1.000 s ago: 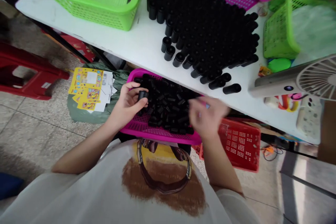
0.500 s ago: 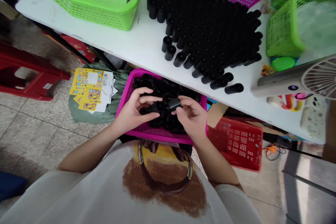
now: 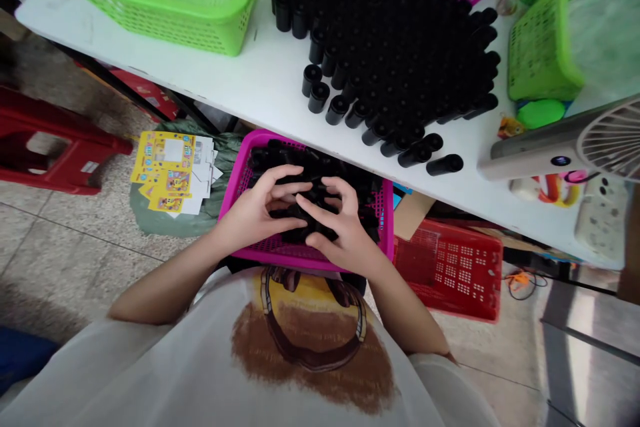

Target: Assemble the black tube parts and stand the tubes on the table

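Observation:
My left hand (image 3: 257, 210) is over the pink basket (image 3: 305, 259), its fingers and thumb curled around a black tube that barely stands out from the dark pile. Close by on the right, my right hand (image 3: 343, 227) has its fingers apart, with the index fingertip reaching to the left hand's fingers. No tube shows clearly in it. Many loose black tubes (image 3: 273, 157) fill the basket below both hands.
A white table (image 3: 200, 83) carries standing black tubes (image 3: 319, 97), a green basket (image 3: 210, 27) and a grey fan (image 3: 540, 153). A red crate (image 3: 465, 273) is at lower right. Yellow printed cards (image 3: 165, 167) lie on a green bag at left.
My right hand has moved left toward my left hand and its fingers have spread. The tube it held no longer shows. My left hand has barely moved; the view has shifted slightly.

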A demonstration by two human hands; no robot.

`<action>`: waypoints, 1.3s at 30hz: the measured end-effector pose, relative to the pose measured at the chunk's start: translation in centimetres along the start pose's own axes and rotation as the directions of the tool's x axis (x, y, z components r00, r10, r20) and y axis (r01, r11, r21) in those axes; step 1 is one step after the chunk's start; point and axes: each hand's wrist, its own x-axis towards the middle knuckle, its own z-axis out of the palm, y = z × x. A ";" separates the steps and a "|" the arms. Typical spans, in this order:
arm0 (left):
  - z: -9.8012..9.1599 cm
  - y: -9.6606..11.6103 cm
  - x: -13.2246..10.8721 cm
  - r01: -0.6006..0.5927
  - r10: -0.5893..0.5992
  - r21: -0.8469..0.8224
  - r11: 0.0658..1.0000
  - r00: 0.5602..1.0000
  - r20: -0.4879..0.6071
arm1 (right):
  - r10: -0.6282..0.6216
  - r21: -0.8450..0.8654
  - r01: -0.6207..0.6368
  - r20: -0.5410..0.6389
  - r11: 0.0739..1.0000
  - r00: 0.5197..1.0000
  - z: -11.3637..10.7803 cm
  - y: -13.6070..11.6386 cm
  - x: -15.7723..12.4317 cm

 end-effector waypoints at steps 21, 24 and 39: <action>-3.3 2.8 6.2 -0.174 0.281 0.552 0.815 0.953 -0.115 | 0.171 -0.364 0.051 0.550 0.930 0.818 4.8 2.4 0.2; -2.3 1.0 2.9 -0.075 -0.122 0.705 0.705 0.967 0.225 | 0.205 -0.394 0.028 0.535 0.918 0.820 5.2 2.6 0.1; 0.9 -1.3 0.6 0.104 -0.558 0.844 0.526 0.791 0.250 | 0.162 -0.121 -0.115 0.505 0.986 0.848 3.7 4.0 0.1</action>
